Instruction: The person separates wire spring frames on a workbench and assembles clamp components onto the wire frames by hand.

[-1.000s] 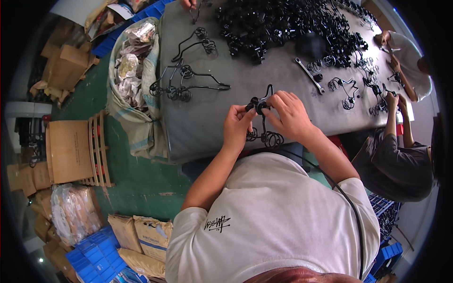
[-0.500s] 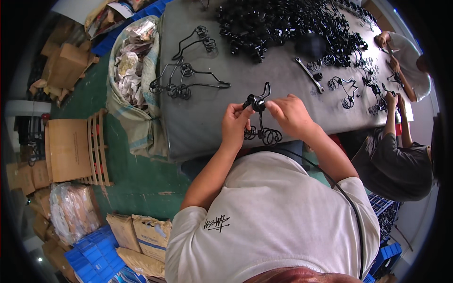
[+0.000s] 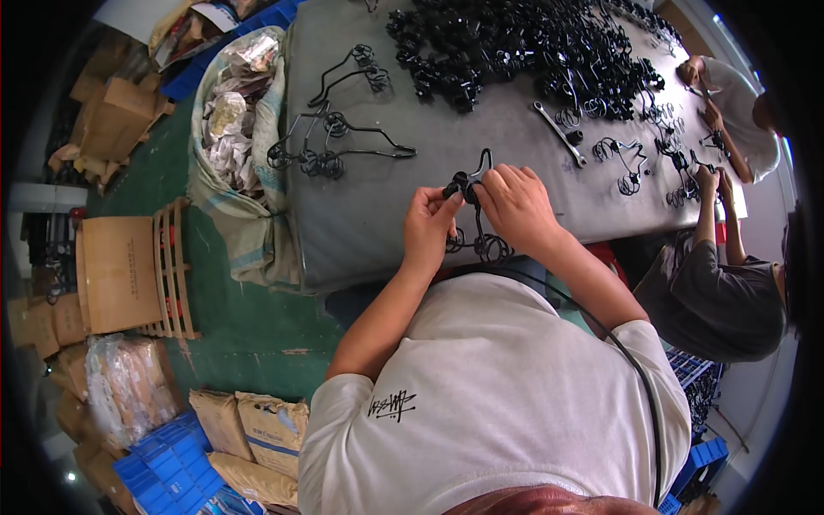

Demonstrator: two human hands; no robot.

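My left hand point(image 3: 427, 225) is closed on a black coiled wire piece point(image 3: 493, 248) with a bent loop at its top, held over the table's near edge. Its fingers and thumb pinch the dark fitting in the middle. My right hand point(image 3: 518, 206) is closed at the right side of the same fitting, its fingertips partly hidden behind the knuckles. The coils hang below both hands. To the left lie a similar wire piece point(image 3: 324, 163) and another coiled wire point(image 3: 365, 57). Right of my hands rests a combination wrench point(image 3: 560, 135).
A large heap of black parts point(image 3: 489, 51) covers the back of the grey table point(image 3: 369, 227). Another wire piece point(image 3: 629, 167) lies to the right, near two co-workers handling parts. A full woven sack point(image 3: 206, 163) stands against the table's left edge. Cartons and blue crates point(image 3: 172, 463) occupy the left floor.
My right hand has shifted slightly up and turned, its fingers now curled down over the fitting, covering the shiny part seen before. My left hand keeps its hold.
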